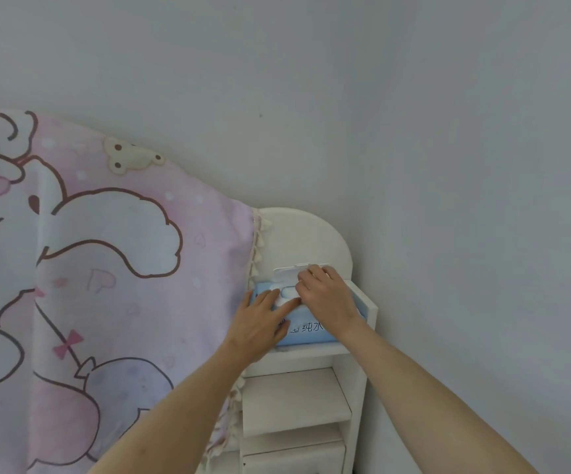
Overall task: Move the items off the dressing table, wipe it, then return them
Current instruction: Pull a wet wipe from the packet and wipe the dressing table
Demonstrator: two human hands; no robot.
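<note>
The soft blue pack of wet wipes sits on the top white shelf, flip lid up. The left hand presses it flat, fingers spread. The right hand pinches at the opening. Pull one wipe slowly. The wall is close on the right; the pink cartoon cloth hangs left.

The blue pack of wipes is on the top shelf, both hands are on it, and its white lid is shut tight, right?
Not quite. The head view shows the white lid flipped open, standing up behind the opening. The rest is right: the blue pack of wipes sits on the top shelf, with the left hand pressing on it and the right hand at the opening.
</note>
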